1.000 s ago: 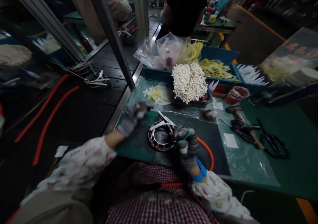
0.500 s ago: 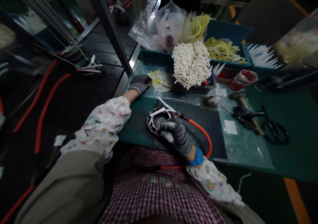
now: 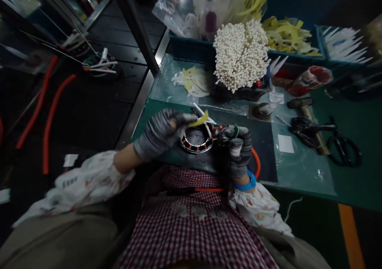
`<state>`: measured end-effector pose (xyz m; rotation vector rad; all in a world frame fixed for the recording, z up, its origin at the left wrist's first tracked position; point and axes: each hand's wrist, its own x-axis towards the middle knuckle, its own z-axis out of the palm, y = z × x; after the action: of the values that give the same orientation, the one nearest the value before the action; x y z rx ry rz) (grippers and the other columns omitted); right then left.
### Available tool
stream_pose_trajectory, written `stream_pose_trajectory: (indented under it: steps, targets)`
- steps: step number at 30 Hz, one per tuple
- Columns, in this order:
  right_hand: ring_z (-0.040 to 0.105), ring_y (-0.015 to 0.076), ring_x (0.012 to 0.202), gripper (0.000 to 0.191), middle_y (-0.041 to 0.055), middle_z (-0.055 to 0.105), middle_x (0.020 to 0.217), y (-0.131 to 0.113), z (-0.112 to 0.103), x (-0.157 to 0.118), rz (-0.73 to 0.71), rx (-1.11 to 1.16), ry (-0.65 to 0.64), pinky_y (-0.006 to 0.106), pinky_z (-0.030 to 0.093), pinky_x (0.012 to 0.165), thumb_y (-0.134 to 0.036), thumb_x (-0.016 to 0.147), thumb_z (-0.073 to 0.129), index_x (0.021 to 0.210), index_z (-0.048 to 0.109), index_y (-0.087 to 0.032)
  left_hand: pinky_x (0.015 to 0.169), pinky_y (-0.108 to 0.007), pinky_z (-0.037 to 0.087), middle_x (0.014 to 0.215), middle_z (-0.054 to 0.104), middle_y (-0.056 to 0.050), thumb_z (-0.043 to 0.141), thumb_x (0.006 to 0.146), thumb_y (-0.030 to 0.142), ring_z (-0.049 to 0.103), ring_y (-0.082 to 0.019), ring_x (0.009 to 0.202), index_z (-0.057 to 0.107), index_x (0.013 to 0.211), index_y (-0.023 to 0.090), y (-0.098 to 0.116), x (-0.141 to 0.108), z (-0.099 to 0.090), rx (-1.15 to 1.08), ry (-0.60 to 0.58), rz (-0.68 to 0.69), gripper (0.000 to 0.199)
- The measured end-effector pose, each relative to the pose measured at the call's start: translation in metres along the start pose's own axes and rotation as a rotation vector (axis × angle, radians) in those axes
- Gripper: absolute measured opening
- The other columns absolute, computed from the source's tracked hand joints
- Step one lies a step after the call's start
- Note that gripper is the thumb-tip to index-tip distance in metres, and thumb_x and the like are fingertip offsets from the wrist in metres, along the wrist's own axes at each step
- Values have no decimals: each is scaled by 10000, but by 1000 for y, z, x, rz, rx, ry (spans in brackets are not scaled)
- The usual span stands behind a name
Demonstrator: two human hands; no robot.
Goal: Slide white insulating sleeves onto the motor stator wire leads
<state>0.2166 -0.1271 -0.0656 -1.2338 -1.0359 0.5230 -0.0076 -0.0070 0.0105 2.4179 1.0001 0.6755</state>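
Note:
My left hand (image 3: pixel 161 131), in a grey striped glove, pinches a curved yellow strip (image 3: pixel 202 120) above the far left side of a ring-shaped motor stator (image 3: pixel 195 147). The stator lies flat on a dark mat, with red-brown windings round its ring and white sleeves (image 3: pixel 199 110) sticking out at the back. My right hand (image 3: pixel 242 147), also gloved, is closed at the stator's right side, by its leads. A small green piece shows at its fingertips; what it grips is unclear. An orange cable (image 3: pixel 256 161) curves out beyond that hand.
Behind the stator lie loose pale and yellow strips (image 3: pixel 195 82) and a big bundle of white sticks (image 3: pixel 240 56). Blue bins (image 3: pixel 191 46) line the back. On the right are a hammer (image 3: pixel 314 129), black-handled scissors (image 3: pixel 344 149) and a red container (image 3: pixel 312 80). A metal post (image 3: pixel 134 26) stands left.
My left hand has come back from the strip pile to the stator with a yellow strip. My right hand has shifted from the ring's middle to its right side. The view has tilted down.

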Motion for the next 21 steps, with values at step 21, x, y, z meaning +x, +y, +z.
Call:
stream_pose_trajectory:
  steps: [21]
  targets:
    - [779, 271, 950, 256, 109, 825, 1087, -35, 17, 15, -420, -485, -496, 406, 644, 851, -365, 1117, 614, 1244, 773, -209, 911, -401, 670, 1228, 836, -60, 597, 1048, 102, 797, -252, 1108, 749, 1285, 284, 22, -77, 45, 194, 138, 320, 335]
